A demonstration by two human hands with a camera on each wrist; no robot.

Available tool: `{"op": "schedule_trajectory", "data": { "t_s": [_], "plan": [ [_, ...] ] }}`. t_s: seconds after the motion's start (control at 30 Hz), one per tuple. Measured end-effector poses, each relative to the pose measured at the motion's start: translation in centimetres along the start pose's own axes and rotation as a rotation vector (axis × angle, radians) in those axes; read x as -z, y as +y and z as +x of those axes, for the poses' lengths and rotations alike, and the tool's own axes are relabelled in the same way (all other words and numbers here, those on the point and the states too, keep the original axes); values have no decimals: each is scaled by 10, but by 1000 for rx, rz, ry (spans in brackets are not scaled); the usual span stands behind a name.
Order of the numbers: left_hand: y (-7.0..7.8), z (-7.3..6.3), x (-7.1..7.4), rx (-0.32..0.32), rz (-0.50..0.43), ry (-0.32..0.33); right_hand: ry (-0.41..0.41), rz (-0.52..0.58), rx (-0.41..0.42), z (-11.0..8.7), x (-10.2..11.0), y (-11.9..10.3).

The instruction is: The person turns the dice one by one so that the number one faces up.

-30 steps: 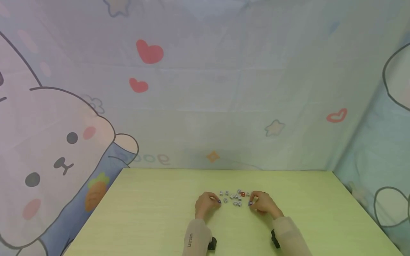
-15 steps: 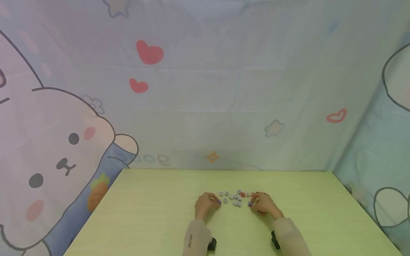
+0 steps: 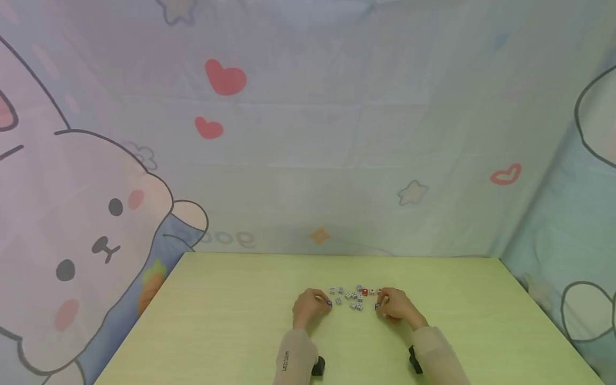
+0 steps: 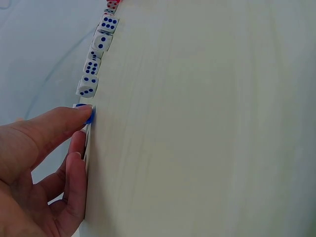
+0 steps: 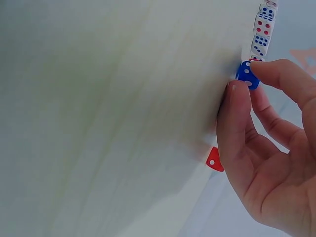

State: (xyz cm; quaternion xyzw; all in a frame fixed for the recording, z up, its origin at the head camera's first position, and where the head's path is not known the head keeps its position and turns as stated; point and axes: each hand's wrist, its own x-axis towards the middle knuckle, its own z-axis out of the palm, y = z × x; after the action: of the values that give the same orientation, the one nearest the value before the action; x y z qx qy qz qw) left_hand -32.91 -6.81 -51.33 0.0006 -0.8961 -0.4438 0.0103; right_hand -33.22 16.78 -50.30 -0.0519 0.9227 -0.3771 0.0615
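Observation:
My left hand [image 3: 308, 307] is low over the table at the left end of a group of dice, pinching a blue die [image 4: 91, 117] between thumb and finger; a fingertip covers much of that die. At the group's right end, my right hand [image 3: 395, 306] pinches another blue die [image 5: 248, 75] with white pips. Several white dice [image 3: 354, 295] lie loosely between the two hands, some with blue pips and some with red. A red die [image 3: 364, 292] sits among them at the back. In the right wrist view, another red die [image 5: 214, 160] shows partly behind the right hand.
The light yellow-green table [image 3: 221, 321] runs back to a hanging cloth [image 3: 298, 139] printed with hearts, stars and cartoon animals. Dark wrist devices [image 3: 318, 367] show below the sleeves.
The right hand and its blue die have shifted very slightly right, and the die has turned a little. The left hand and the loose dice stay in place.

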Motion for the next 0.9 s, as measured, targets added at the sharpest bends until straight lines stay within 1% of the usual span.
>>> {"op": "schedule_trajectory", "data": {
  "t_s": [0.6, 0.77, 0.9],
  "plan": [
    [1, 1, 0, 10, 7, -4, -5, 42, -1, 1, 1, 5],
    [1, 1, 1, 13, 2, -7, -9, 30, -7, 1, 2, 5],
    [1, 1, 1, 12, 8, -5, -27, 23, -14, 2, 4, 6]
  ]
}}
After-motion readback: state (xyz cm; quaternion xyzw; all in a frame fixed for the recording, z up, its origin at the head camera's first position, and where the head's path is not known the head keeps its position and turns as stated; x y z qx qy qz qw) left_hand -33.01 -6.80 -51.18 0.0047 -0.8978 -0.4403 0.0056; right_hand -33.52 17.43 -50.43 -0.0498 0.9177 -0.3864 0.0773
